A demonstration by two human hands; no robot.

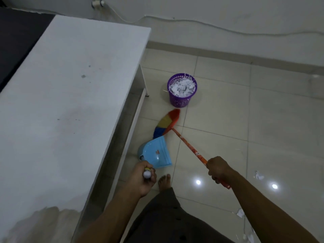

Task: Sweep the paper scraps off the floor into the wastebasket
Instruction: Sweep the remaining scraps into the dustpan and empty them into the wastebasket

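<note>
While the purple wastebasket (180, 100) stands heaped with paper, loose paper scraps (258, 176) lie on the tiles well short of it, toward the person and off to its right.

- Broom (168, 121): bristles on the floor just short of the wastebasket. Right hand (219, 170) wrapped tight round the orange handle.
- Dustpan (154, 153): touching the broom head on the side away from the wastebasket. Left hand (142, 181) fisted round its handle end.
- Step, judged: gathering the leftover scraps.
- Next move calls for taking broom and dustpan over to them.

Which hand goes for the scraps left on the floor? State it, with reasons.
Right. The right hand grips the orange-handled broom with multicoloured bristles, and the white paper scraps lie on the tiles to its side. The left hand holds the light blue plastic dustpan.
</note>
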